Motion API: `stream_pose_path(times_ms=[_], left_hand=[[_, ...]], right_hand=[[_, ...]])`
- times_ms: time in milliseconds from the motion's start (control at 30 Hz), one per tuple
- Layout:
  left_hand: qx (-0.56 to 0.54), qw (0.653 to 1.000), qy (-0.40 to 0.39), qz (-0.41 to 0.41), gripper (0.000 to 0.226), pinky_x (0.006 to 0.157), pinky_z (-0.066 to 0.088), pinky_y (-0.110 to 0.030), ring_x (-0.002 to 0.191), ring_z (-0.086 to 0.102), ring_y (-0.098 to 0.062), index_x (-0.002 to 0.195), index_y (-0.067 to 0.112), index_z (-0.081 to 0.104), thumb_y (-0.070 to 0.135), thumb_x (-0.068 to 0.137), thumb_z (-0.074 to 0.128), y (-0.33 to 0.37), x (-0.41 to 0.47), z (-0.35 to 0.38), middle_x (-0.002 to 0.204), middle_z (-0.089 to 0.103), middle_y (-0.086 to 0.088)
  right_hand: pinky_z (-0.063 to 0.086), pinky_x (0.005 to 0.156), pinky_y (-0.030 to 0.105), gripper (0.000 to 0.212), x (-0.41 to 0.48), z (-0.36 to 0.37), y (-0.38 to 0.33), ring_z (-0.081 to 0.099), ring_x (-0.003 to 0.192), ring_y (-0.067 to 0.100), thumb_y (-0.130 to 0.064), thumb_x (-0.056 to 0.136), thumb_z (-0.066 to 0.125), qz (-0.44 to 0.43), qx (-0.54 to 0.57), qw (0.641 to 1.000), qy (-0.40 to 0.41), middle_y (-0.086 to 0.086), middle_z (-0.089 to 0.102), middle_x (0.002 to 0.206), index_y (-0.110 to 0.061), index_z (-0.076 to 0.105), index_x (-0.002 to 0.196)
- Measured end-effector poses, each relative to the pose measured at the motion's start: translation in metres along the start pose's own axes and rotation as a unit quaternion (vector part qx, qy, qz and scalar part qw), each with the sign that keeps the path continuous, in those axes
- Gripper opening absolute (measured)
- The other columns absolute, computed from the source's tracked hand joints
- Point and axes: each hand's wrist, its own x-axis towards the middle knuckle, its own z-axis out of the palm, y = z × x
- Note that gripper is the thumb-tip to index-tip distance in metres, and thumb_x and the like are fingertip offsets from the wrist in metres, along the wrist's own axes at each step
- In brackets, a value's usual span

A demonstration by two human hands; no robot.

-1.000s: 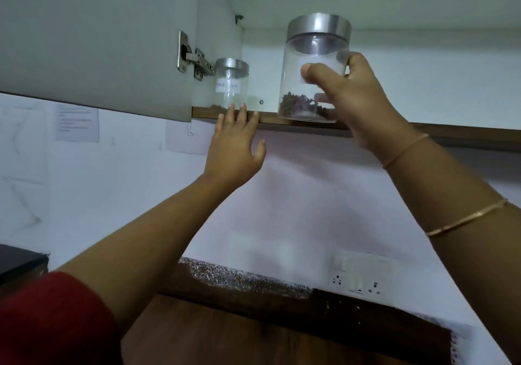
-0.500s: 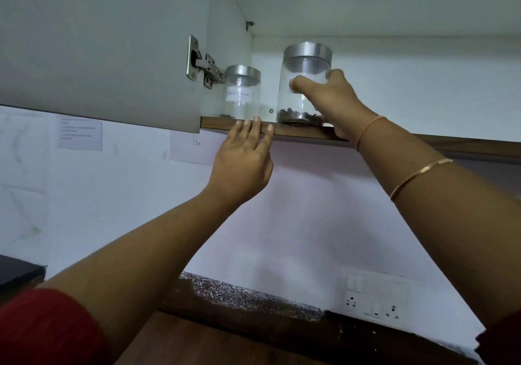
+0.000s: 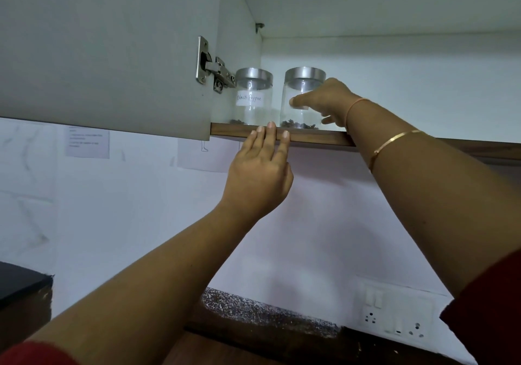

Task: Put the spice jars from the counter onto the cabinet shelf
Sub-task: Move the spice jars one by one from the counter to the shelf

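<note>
Right hand (image 3: 329, 102) grip wraps clear steel-lidded glass jar (image 3: 297, 116), seating it; left hand (image 3: 259, 173), fingers straight, steadies against brown wooden shelf edge (image 3: 318, 138).

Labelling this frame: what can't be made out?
Head view only.
- Right jar label: text covered by the right hand.
- Wall note: print too small and blurred.
- Counter: mostly hidden by the forearms and cut off at the bottom edge; jars left there cannot be told.

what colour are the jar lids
Silver, brushed-metal lids, best seen in the head view.
</note>
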Motion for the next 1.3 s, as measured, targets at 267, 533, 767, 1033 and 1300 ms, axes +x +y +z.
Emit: stream_pose_path(times_ms=[267, 533, 767, 1033, 1300], left_hand=[[-0.001, 1.000, 0.016, 0.012, 0.046, 0.097, 0.048, -0.047, 0.114, 0.059, -0.039, 0.121, -0.003, 0.061, 0.019, 0.081, 0.065, -0.003, 0.001, 0.001, 0.122, 0.059, -0.029], [0.012, 0.999, -0.042, 0.028, 0.049, 0.104, 0.041, -0.046, 0.119, 0.055, -0.041, 0.127, -0.004, 0.055, 0.018, 0.083, 0.057, -0.005, 0.004, -0.007, 0.127, 0.053, -0.032], [-0.033, 0.987, -0.153, -0.032, 0.064, 0.118, 0.003, -0.038, 0.146, 0.010, -0.031, 0.150, 0.008, 0.013, 0.033, 0.095, 0.035, 0.003, 0.003, -0.015, 0.157, 0.011, -0.020], [-0.286, 0.915, -0.197, -0.207, 0.063, 0.119, 0.002, -0.035, 0.147, -0.001, -0.025, 0.150, 0.006, 0.004, 0.011, 0.096, 0.035, 0.055, -0.087, -0.018, 0.159, 0.003, -0.011], [-0.362, 0.820, -0.341, -0.284, 0.055, 0.117, 0.017, -0.032, 0.144, 0.018, -0.023, 0.148, 0.003, 0.020, 0.007, 0.096, 0.038, 0.099, -0.235, -0.022, 0.154, 0.024, -0.012]], right_hand=[[0.048, 0.097, 0.039, 0.063, 0.013, 0.012, -0.003, 0.052, 0.117, 0.030, -0.027, 0.080, 0.073, 0.020, -0.016, 1.000, -0.012, 0.014, 0.052, 0.130, -0.003, 0.044, 0.131], [0.037, 0.108, 0.039, 0.069, -0.007, 0.010, -0.006, 0.043, 0.130, 0.028, -0.046, 0.082, 0.067, 0.049, -0.103, 0.988, -0.107, 0.011, 0.045, 0.142, -0.008, 0.046, 0.135], [0.044, 0.070, 0.028, 0.011, -0.051, 0.000, -0.018, 0.053, 0.089, 0.027, -0.013, 0.085, 0.056, 0.015, -0.196, 0.979, -0.045, 0.009, 0.053, 0.089, -0.010, 0.050, 0.076], [0.039, 0.102, 0.037, 0.027, -0.144, 0.032, 0.041, 0.057, 0.112, 0.028, -0.020, 0.091, 0.050, -0.246, -0.176, 0.942, 0.145, 0.013, 0.067, 0.113, -0.007, 0.069, 0.105], [0.031, 0.104, 0.019, 0.029, -0.286, 0.104, 0.176, 0.042, 0.133, 0.016, -0.019, 0.094, 0.050, -0.085, -0.038, 0.996, 0.014, 0.000, 0.049, 0.142, -0.017, 0.065, 0.118]])
